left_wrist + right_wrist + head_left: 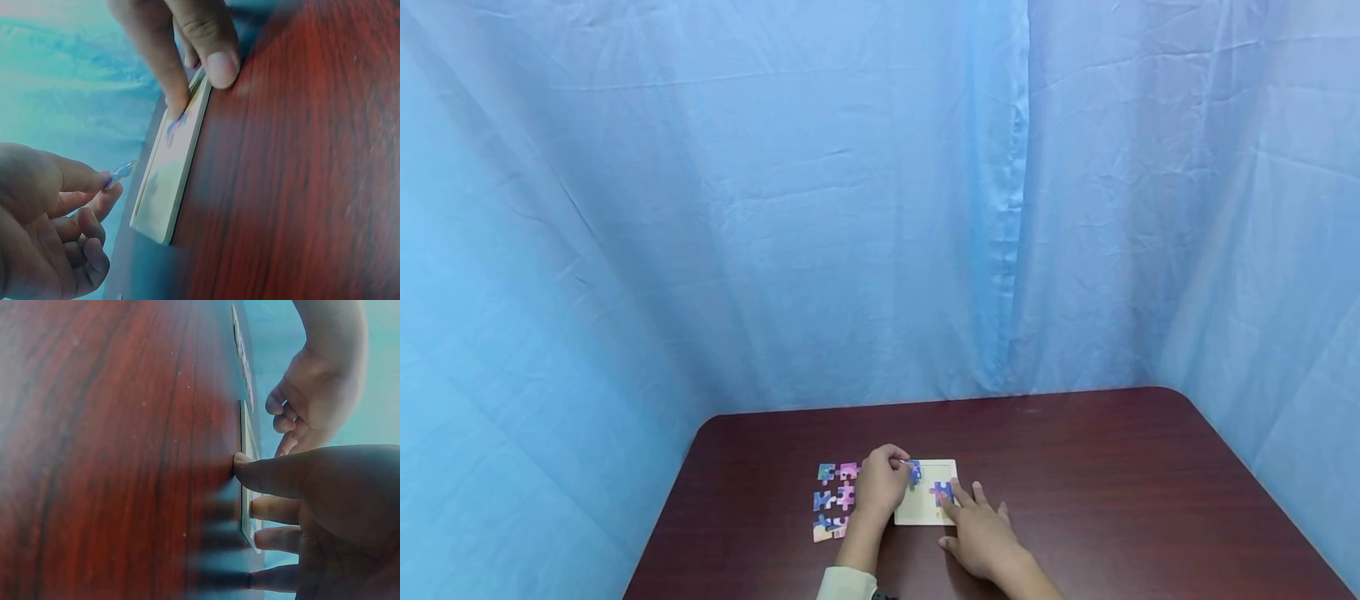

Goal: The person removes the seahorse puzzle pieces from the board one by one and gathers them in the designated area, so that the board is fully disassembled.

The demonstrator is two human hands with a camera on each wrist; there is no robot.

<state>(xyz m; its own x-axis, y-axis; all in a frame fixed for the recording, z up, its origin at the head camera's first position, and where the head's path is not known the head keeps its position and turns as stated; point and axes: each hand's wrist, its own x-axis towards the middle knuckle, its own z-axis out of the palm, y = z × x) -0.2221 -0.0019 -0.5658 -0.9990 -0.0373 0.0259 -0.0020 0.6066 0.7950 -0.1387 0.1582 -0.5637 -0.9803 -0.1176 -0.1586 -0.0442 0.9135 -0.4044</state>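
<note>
My left hand [882, 483] pinches a blue patterned jigsaw piece [122, 174] between thumb and finger, over the far left corner of a pale puzzle tray [913, 510]. In the left wrist view this piece shows just above the tray, its other fingers loosely bent. Inside the tray, towards its right side, lies a blue and pink jigsaw piece [942, 492]. Fingertips of my right hand [981, 533] rest on that piece and on the tray's right edge, fingers spread. The right thumb lies by the near edge, as the right wrist view shows.
Several loose jigsaw pieces [823, 501], blue, pink and cream, lie in rows left of the tray, partly hidden behind the left hand. The dark red wooden table [1090, 483] has rounded far corners. Blue curtains [850, 208] hang around its back and sides.
</note>
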